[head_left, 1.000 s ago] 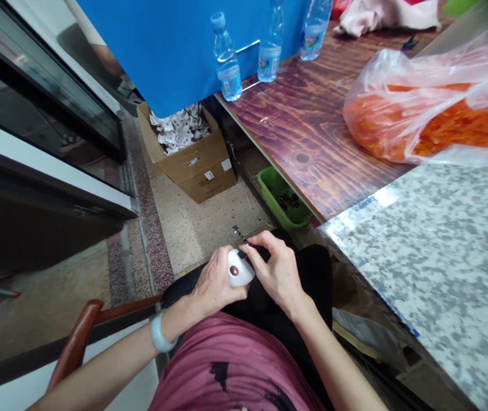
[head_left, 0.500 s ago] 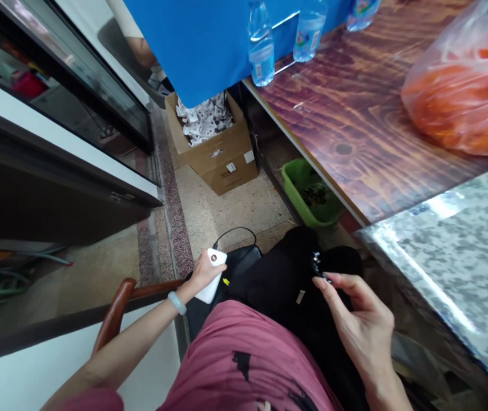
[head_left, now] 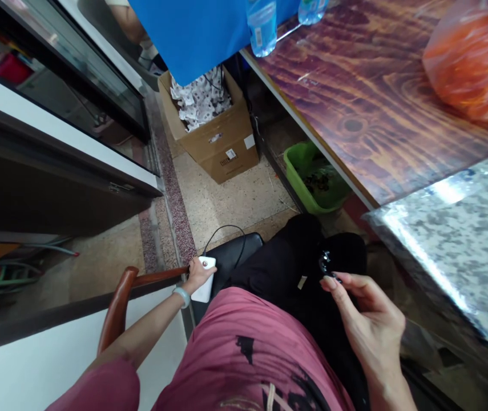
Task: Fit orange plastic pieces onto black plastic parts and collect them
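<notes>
My left hand (head_left: 198, 275) is wrapped around a white handheld device (head_left: 206, 279) with a small round dark button on top. A thin black cable (head_left: 222, 229) loops up from the device and back down behind a black padded seat edge (head_left: 244, 244). Over my black-trousered lap (head_left: 295, 268), my right hand (head_left: 367, 314) pinches a small black object (head_left: 325, 263) between thumb and fingers. The object is too small and dark to make out in detail. The hands are well apart.
A wooden chair arm (head_left: 117, 308) runs beside my left forearm. Ahead stand a cardboard box (head_left: 218, 142) of white packets, a green plastic basket (head_left: 312, 180), a wood-grain table (head_left: 346, 97) and a speckled granite counter (head_left: 449, 228). An orange-filled plastic bag (head_left: 470, 63) lies on the table.
My hands have separated since the earliest frame. The left took the white device down to the left, and the right moved right with the small black object. The view has tilted downward.
</notes>
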### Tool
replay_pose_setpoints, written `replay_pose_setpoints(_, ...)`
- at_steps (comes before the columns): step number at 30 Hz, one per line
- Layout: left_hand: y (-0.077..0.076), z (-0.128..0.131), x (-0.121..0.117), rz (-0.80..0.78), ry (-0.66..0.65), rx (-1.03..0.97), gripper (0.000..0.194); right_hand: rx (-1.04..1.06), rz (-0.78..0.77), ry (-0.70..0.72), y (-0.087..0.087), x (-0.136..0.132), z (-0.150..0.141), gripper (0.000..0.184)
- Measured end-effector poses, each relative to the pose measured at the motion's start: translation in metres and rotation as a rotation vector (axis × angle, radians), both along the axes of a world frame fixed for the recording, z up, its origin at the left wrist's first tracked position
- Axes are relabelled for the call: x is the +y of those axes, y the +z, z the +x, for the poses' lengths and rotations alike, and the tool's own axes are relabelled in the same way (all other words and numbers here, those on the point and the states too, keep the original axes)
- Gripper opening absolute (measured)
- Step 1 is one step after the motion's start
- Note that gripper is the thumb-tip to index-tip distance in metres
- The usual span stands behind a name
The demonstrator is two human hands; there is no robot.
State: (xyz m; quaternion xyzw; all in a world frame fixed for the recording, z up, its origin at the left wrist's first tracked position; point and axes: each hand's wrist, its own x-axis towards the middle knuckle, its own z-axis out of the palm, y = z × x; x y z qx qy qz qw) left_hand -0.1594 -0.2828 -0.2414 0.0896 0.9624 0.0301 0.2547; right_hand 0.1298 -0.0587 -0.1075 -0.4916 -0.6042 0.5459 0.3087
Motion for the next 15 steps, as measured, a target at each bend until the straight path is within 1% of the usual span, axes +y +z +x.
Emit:
replay_pose_setpoints(2, 0.002, 0.004, 0.000, 0.004, 0.022, 0.003, 0.031, -0.006, -0.009, 0.010, -0.001, -0.002, -0.001, 0.023)
replay_pose_setpoints(4, 0.009, 0.005, 0.003, 0.026, 0.040, 0.000, 0.032, -0.011, -0.019, 0.022, -0.002, -0.004, -0.001, 0.023)
replay_pose_setpoints(7, 0.030, 0.003, 0.015, 0.117, 0.037, -0.029, 0.033, -0.030, -0.022, 0.034, -0.002, -0.007, -0.002, 0.023)
replay_pose_setpoints(9, 0.049, 0.004, 0.031, 0.223, 0.009, -0.076, 0.034, -0.047, -0.023, 0.046, -0.002, -0.010, -0.002, 0.023)
replay_pose_setpoints(11, 0.072, 0.014, 0.053, 0.358, -0.034, -0.166, 0.035, -0.061, -0.031, 0.055, -0.002, -0.014, -0.002, 0.024)
replay_pose_setpoints(13, 0.096, 0.036, 0.078, 0.502, -0.087, -0.326, 0.030, -0.079, -0.044, 0.056, 0.001, -0.019, 0.000, 0.025)
replay_pose_setpoints(15, 0.121, 0.070, 0.101, 0.630, -0.160, -0.561, 0.026, -0.109, -0.062, 0.065, 0.007, -0.024, 0.004, 0.024)
